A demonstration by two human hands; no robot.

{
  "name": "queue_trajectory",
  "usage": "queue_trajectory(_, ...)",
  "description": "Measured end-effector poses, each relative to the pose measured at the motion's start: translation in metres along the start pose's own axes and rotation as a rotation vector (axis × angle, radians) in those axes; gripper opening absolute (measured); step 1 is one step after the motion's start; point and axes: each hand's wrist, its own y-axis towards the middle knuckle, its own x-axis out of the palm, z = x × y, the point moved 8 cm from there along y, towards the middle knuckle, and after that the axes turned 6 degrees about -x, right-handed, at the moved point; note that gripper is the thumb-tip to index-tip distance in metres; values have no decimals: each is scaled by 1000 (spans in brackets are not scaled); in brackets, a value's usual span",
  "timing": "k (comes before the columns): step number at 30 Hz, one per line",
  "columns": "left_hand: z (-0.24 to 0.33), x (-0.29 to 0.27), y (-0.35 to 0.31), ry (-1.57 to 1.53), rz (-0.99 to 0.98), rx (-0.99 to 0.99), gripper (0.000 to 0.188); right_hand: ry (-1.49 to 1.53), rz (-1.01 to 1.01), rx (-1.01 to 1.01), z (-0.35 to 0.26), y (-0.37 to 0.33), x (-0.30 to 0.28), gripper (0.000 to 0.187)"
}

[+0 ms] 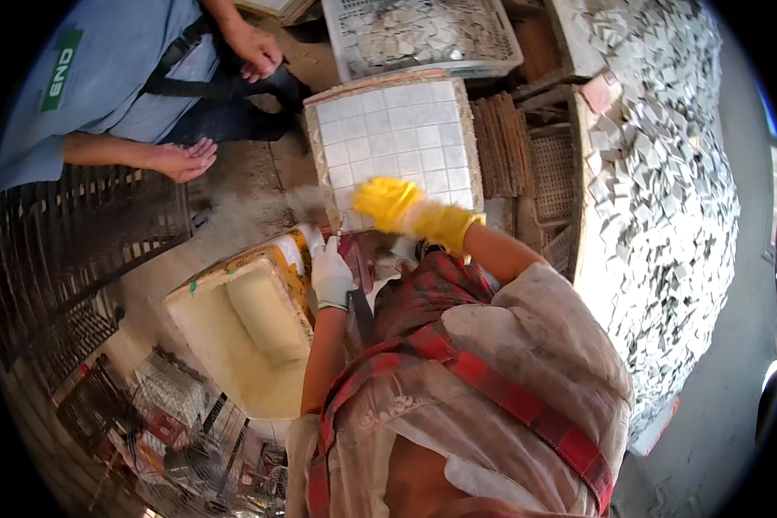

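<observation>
In front of me lies a framed board with square white tiles (388,129) set in a grid, its rim rough and crusted. My right hand (397,205), in a yellow glove, is over the board's near edge. It is smeared by motion, so its finger shape does not show clearly. My left hand (330,274), in a white glove, is beside the board's near left corner. Its fingers look closed together, but whatever they hold is too blurred to name. Just left of it stands an open foam box (233,324) with a pale, cloudy inside.
A person in a blue shirt (104,104) stands at the far left, both hands bare. Loose tiles fill a white plastic crate (341,39) behind the board. A large heap of tiles (656,224) covers the right side. Dark metal racks (78,250) stand left.
</observation>
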Motion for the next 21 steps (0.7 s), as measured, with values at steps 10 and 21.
queue_trajectory(10, -4, -1, -10, -225, 2, -42, 38, -323, 399, -191, 17, 78, -56, 29)
queue_trajectory(21, -9, -17, -44, -1135, 5, -324, 39, -327, 318, 320, 91, -50, -80, 27)
